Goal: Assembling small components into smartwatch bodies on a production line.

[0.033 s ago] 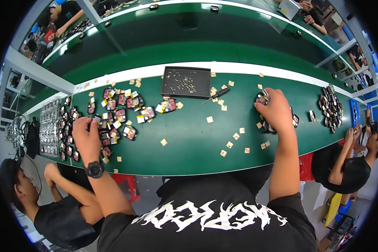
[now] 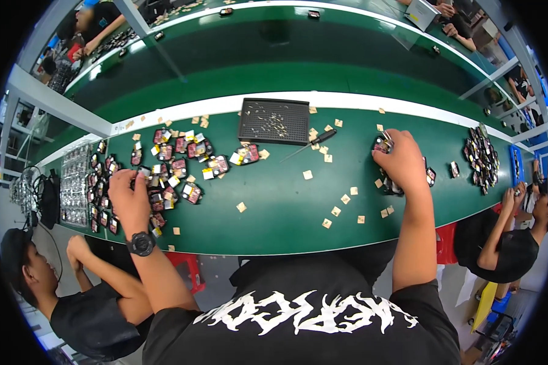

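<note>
- The right hand [image 2: 402, 155], toward 2 o'clock of the worktop [image 2: 274, 225]'s middle, pinches a unit [image 2: 382, 145] between thumb and fingers; a loose pinch could drop it.
- Just beside that hand, toward its 4 o'clock, another unit [image 2: 430, 176] could be nudged if the wrist swings outward.
- The left hand [image 2: 128, 191], at 9 o'clock, reaches fingers curled into a pile [image 2: 164, 167]; whether it grips anything I cannot tell. Crowded, touching units could scrape or tumble if one were pulled out carelessly.
- Scattered chips [image 2: 307, 174] between the hands could be swept along by a sleeveless forearm or get trapped under a unit.
- At 1 o'clock, the screwdriver [image 2: 324, 137] could roll if knocked.
- At 12 o'clock, a bump to the tray [image 2: 245, 131] could spill its tiny pieces [image 2: 277, 125].
- At 3 o'clock, the far heap [image 2: 481, 159] could topple if jostled.
</note>
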Tool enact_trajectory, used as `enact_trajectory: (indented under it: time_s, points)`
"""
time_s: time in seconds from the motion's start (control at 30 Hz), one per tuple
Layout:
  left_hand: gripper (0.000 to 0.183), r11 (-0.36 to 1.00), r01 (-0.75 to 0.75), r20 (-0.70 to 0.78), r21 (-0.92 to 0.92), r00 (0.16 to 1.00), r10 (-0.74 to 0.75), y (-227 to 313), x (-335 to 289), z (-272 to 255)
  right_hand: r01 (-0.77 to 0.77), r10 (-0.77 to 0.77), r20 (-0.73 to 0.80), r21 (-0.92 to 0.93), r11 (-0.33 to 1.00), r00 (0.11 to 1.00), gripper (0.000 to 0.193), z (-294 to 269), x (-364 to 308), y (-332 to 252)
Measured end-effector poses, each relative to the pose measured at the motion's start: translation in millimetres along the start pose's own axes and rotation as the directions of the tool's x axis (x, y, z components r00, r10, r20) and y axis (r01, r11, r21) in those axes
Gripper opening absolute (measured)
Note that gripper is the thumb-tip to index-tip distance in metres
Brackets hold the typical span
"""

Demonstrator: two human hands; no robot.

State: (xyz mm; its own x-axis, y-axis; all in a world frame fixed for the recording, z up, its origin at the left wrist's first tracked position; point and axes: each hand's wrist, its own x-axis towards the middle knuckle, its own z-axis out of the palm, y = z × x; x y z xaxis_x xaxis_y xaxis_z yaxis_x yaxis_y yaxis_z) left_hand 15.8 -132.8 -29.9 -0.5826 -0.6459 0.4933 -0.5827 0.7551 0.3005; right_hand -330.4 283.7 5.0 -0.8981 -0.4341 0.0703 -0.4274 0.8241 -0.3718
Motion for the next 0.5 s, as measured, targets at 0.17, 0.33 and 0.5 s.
enact_trajectory:
  time_s: [0.17, 0.33, 0.5]
  points:
    - [0.031, 0.981, 0.116, -0.130, 0.155, 0.987, -0.096, 46, -1, 4, -0.011, 0.012, 0.029, -0.029, 1.000, 0.999, 0.045, -1, 3, -8]
    - [0.038, 0.890, 0.052, 0.112, -0.454, 0.994, -0.001, 150, -33, 0, 0.175, -0.163, -0.081, 0.171, 0.970, 0.983, 0.042, -7, -21, -36]
    - [0.048, -0.158, 0.822, 0.761, -0.548, 0.568, 0.314, 225, -74, 25, 0.208, -0.349, 0.157, 0.560, 0.802, 0.924, 0.050, 0, -84, -89]
